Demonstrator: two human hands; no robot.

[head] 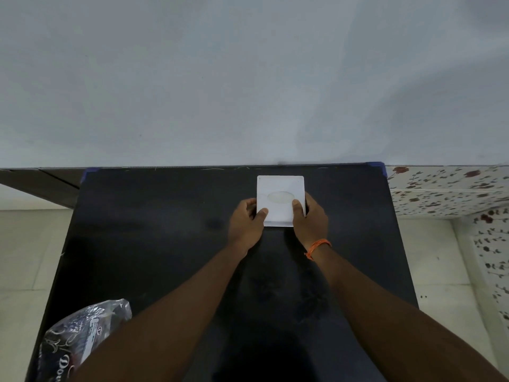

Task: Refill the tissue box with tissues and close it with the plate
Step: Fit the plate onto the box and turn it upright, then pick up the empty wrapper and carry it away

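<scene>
A white square tissue box (280, 186) stands on the black table (165, 230) near its far edge. Its top face is a white plate with an oval opening (280, 197), through which pale tissue shows. My left hand (246, 224) grips the box's left side with the thumb lying on the plate. My right hand (309, 223) grips the right side, thumb also on top. Both hands hold the near half of the box. An orange thread band circles my right wrist.
A crinkled plastic tissue pack (80, 337) with printed lettering lies at the table's near left corner, partly behind my left forearm. A plain wall rises just behind the table. Flower-patterned tiles (446, 188) are at the right, pale floor on both sides.
</scene>
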